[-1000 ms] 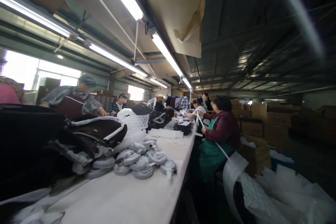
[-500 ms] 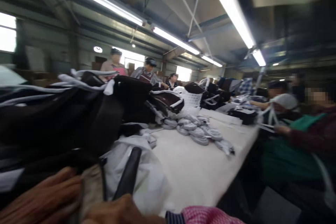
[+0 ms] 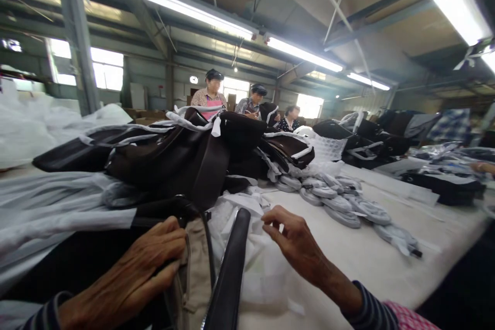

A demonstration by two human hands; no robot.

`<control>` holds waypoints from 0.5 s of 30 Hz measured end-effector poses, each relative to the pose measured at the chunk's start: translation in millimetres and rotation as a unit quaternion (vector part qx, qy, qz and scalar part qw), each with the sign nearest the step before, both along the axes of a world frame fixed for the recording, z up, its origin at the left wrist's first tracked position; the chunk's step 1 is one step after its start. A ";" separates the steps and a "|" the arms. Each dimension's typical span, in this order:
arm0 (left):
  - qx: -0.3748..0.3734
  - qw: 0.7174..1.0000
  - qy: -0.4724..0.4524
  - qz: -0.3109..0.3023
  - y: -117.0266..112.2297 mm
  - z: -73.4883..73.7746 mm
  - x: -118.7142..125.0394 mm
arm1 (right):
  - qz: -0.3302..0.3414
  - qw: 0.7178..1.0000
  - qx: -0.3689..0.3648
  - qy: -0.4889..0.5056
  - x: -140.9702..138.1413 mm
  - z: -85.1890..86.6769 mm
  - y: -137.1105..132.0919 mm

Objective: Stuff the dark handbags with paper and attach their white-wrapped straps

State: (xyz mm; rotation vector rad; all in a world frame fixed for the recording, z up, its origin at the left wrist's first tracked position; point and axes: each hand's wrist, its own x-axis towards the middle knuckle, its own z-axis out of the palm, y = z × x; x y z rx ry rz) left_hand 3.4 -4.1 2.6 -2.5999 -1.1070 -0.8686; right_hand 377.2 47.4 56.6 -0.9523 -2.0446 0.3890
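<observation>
My spot in a bag factory: long worktable (image 3: 348, 263), piled dark bags (image 3: 193, 157), co-workers (image 3: 211, 94) far along it, strip lights (image 3: 301, 54) overhead.

Your right sleeve (image 3: 373, 314) is dark with thin pale stripes, its upper part pink check. The bag (image 3: 181, 157) before you is dark brown with white wrapped trim; its lining (image 3: 195, 273) by your left hand (image 3: 133, 276) is beige, its strap (image 3: 229, 273) black. The tissue (image 3: 255, 263) is white, the table (image 3: 348, 263) off-white, the rolls (image 3: 336, 203) grey.
</observation>
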 end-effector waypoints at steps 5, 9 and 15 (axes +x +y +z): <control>0.015 0.999 -0.003 0.042 -10.9 7.4 10.7 | 0.009 0.986 -0.131 0.103 -12.3 -5.0 48.7; 0.014 1.000 0.000 0.027 -14.7 17.5 26.7 | 0.065 0.941 -0.251 0.215 -44.0 -9.1 65.4; -0.002 0.999 0.010 -0.031 -12.5 41.1 36.6 | 0.056 0.938 -0.189 0.284 -52.5 11.8 58.4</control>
